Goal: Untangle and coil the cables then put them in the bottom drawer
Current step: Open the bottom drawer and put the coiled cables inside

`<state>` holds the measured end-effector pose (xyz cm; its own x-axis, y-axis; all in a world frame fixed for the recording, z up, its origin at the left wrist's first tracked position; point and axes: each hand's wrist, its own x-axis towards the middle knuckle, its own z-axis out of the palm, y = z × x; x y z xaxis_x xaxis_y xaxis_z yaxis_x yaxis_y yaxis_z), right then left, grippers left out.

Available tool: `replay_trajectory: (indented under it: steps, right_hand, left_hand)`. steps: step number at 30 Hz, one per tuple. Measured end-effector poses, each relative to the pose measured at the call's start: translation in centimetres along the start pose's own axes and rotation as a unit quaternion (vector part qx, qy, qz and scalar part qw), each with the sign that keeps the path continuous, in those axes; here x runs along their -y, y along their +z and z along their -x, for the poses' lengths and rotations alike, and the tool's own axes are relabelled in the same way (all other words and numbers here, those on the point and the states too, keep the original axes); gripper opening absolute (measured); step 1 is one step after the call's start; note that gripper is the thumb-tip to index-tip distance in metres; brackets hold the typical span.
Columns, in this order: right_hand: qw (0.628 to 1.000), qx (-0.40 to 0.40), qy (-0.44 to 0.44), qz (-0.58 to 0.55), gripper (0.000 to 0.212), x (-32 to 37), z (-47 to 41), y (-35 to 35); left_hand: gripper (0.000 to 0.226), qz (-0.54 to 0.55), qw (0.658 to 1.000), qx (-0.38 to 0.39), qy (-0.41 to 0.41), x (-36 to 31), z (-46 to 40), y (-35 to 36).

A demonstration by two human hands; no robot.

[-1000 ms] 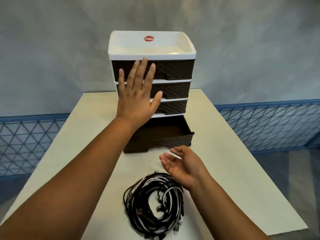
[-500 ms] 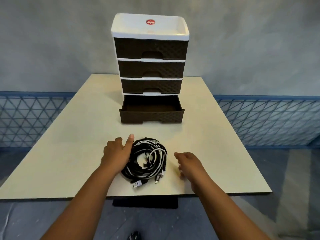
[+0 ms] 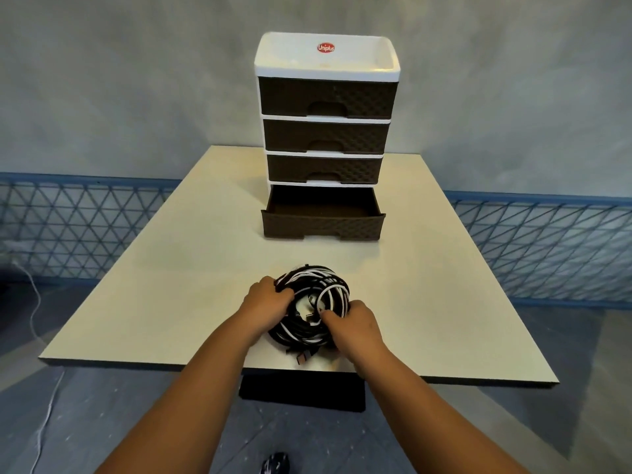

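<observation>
We see the tangled bundle of black and white cables point(image 3: 313, 311) lying on the cream table point(image 3: 171, 302), near its near edge and well in front of the drawer unit point(image 3: 326, 131). The left hand point(image 3: 268, 301) is curled over the bundle's left side, fingers closed around several strands. The right hand point(image 3: 354, 325) grips the right side, thumb and fingers pinched on the loops. A USB plug point(image 3: 302, 357) sticks out of the bundle toward the table's near edge. The bottom drawer point(image 3: 323, 225) stands pulled open at the far middle of the table; the three drawers above it are closed.
</observation>
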<state>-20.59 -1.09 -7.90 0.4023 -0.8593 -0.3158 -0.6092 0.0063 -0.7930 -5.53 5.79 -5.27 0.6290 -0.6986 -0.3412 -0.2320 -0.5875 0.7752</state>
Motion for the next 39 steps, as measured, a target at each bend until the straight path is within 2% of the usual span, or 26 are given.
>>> replay_trajectory:
  steps: [3, 6, 12, 18, 21, 24, 27, 30, 33, 39]
  right_hand:
    - [0.999, -0.016, -0.011, -0.028, 0.042, -0.3, 0.0, 0.2]
    - [0.996, -0.044, -0.033, -0.064, 0.025, 0.2, -0.4, -0.2]
    - [0.990, -0.075, -0.051, -0.104, 0.040, 3.4, -2.3, -1.7]
    - [0.979, -0.109, -0.051, -0.167, 0.018, 7.9, -5.2, -2.7]
    - [0.975, -0.124, -0.048, -0.180, 0.030, 10.5, -7.6, -3.2]
    - [0.971, -0.125, -0.042, -0.200, 0.040, 12.8, -10.2, -3.9]
    - [0.972, -0.100, -0.008, -0.212, 0.032, 14.6, -12.6, -4.8]
    - [0.970, -0.049, 0.046, -0.233, 0.032, 15.7, -14.8, -5.8]
    - [0.964, 0.008, 0.077, -0.256, 0.010, 15.8, -16.8, -6.6]
    - [0.966, 0.080, 0.122, -0.214, 0.013, 15.1, -20.7, -7.4]
  left_hand:
    - [0.005, 0.029, 0.999, -0.020, 0.030, -0.1, 0.3, 0.4]
    - [0.003, 0.039, 0.998, -0.025, 0.046, -0.9, 0.1, 0.5]
    - [0.020, 0.061, 0.995, -0.034, 0.077, -3.7, -2.3, -0.6]
    - [0.020, 0.060, 0.991, -0.030, 0.118, -7.8, -6.7, -3.4]
    - [0.021, 0.064, 0.991, -0.015, 0.118, -10.2, -9.5, -4.8]
    - [0.034, 0.063, 0.993, 0.012, 0.100, -12.3, -12.4, -5.9]
    - [0.038, 0.073, 0.995, 0.037, 0.061, -13.9, -14.8, -6.3]
    - [0.022, 0.124, 0.986, 0.112, 0.002, -14.7, -16.3, -6.3]
    - [0.018, 0.105, 0.982, 0.150, -0.047, -14.3, -18.0, -5.8]
    - [0.029, 0.066, 0.980, 0.169, -0.082, -14.3, -21.3, -5.0]
